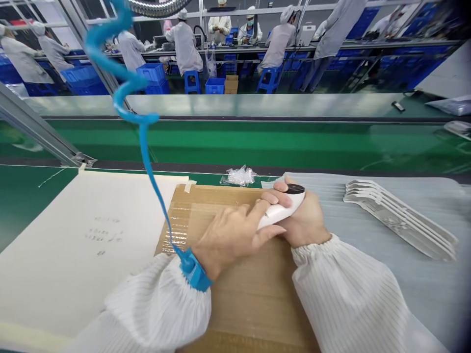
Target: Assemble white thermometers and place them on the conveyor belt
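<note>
A white handheld plastic device [281,210] with a black tip is held above a taped cardboard sheet [243,304]. My right hand [301,215] wraps around its upper part, with the fingers curled over the top. My left hand [230,240] presses on its lower end from the near side, fingers laid across the white shell. A blue wrist strap [196,269] circles my left wrist, and a coiled blue cord [142,117] rises from it. Several white moulded plastic parts [401,220] lie stacked on a grey ribbed mat [415,294] to the right of my right hand.
A large white sheet [73,255] with faint print lies left of the cardboard. A crumpled clear plastic bag [238,176] sits beyond it, before a green conveyor belt [235,142]. Farther off, co-workers in white coats sit at benches among blue crates [84,81].
</note>
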A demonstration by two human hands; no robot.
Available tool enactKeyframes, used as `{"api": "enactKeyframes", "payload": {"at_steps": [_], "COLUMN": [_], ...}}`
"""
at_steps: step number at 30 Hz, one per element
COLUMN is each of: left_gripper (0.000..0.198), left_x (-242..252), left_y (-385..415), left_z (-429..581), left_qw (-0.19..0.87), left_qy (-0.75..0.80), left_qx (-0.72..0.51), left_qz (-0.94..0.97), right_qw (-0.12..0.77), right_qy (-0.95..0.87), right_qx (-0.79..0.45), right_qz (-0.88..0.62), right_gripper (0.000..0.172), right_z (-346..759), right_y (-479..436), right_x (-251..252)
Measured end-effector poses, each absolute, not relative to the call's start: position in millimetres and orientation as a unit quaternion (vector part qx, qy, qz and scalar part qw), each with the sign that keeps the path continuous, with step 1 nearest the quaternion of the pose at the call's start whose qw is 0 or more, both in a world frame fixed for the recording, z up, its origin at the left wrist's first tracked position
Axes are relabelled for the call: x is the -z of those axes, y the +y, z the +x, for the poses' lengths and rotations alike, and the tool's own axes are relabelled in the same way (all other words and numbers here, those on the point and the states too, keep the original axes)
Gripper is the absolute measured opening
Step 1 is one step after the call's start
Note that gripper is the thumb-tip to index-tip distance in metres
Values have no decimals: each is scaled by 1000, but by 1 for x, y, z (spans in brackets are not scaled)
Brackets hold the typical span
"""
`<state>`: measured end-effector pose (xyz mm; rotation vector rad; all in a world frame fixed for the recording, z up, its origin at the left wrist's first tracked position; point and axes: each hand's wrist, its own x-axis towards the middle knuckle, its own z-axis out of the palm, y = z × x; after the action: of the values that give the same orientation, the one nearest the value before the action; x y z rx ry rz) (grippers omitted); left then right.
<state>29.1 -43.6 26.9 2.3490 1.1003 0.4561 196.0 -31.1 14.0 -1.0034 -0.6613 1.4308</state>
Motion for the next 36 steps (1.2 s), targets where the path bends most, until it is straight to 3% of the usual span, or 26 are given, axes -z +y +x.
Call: {"api": "enactKeyframes", "payload": {"at_steps": [5,11,21,30,36], "left_gripper": [51,49,40,53,36], "left_x": [-24,-17,-16,-9,-20], "left_y": [-35,-25,-33,-22,-27], "left_z": [23,14,26,11,10], "left_qw": [218,147,8,112,211], "left_qy": [487,460,411,407,439], "left_qx": [-187,-410,-393,-328,-246], "left_qz": [825,774,823,845,838], "right_qw": [587,555,566,592,613], "right_qy": [-269,-302,-206,-126,-103], "right_qx": [-660,-716,-725,-730,-719], "right_qz": [-384,-298,-336,-318,-309], "right_gripper": [42,27,26,34,40], "right_z": [189,159,145,168,179], "right_y": [-30,-38,-47,-38,-34], "right_x": [-17,-21,-17,-27,-32]}}
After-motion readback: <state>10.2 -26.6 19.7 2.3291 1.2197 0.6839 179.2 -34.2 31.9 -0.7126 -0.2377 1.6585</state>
